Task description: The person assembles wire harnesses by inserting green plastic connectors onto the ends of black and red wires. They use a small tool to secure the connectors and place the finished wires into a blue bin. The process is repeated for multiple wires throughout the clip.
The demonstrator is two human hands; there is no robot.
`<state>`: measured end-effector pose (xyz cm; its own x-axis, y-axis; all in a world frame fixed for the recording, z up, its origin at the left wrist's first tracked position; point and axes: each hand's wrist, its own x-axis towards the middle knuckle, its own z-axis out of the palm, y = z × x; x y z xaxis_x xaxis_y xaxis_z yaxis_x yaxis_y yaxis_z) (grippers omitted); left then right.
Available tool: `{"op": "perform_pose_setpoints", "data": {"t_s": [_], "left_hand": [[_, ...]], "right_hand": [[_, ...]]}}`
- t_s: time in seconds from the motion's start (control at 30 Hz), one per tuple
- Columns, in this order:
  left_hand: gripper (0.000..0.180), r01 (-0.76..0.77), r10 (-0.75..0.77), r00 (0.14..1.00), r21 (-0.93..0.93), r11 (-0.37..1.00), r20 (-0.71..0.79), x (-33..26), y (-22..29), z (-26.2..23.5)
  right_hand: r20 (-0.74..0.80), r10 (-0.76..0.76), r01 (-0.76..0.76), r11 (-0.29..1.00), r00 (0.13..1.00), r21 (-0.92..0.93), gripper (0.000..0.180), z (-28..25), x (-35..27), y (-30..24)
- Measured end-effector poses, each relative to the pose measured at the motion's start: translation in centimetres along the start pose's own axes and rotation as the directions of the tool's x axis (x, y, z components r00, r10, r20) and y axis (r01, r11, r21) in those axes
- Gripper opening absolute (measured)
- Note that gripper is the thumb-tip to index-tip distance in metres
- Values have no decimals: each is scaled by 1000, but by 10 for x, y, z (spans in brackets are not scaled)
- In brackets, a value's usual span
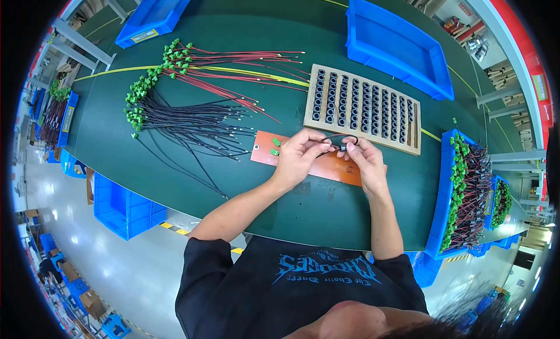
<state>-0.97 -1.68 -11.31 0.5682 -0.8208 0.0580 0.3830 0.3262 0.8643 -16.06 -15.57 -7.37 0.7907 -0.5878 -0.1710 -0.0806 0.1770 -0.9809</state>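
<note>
Over an orange board [332,174] at the table's near middle, my two hands are close together. My left hand [297,156] pinches thin dark wires [325,153] between thumb and fingers. In my right hand [367,162], thumb and fingers close on a small black ring-shaped core [343,147]; a loop of dark wire curves above it. My fingers partly hide the core and wires, so I cannot tell whether they pass through it. Beside my left hand, green connectors [275,152] lie on the board. Just beyond my hands sits a wooden rack [415,132] holding rows of black cores.
Black wires [192,114] and red wires [233,56] with green connectors [137,91] spread across the left. A blue tray [399,50] is at far right, another blue tray [154,15] at far left. A blue bin [441,205] of wired connectors stands right.
</note>
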Motion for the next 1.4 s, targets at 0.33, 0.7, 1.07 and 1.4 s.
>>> {"op": "perform_pose_setpoints", "data": {"t_s": [0.33, 0.7, 1.07, 1.4], "left_hand": [[10, -133, 130, 991, 226, 965, 28, 3, -8, 2], [9, -504, 428, 860, 601, 621, 279, 1, 16, 16], [11, -175, 162, 985, 425, 888, 66, 0, -1, 8], [10, -277, 202, 957, 445, 852, 209, 6, 6, 6]], "right_hand": [[13, -18, 17, 999, 1000, 31, 21, 2, -2, -3], [-173, -94, 96, 995, 980, 2, 23, 0, -1, 19], [-111, -146, 141, 989, 983, -47, 15, 6, -6, 15], [-67, -280, 274, 957, 958, -95, 17, 5, -9, 17]]}}
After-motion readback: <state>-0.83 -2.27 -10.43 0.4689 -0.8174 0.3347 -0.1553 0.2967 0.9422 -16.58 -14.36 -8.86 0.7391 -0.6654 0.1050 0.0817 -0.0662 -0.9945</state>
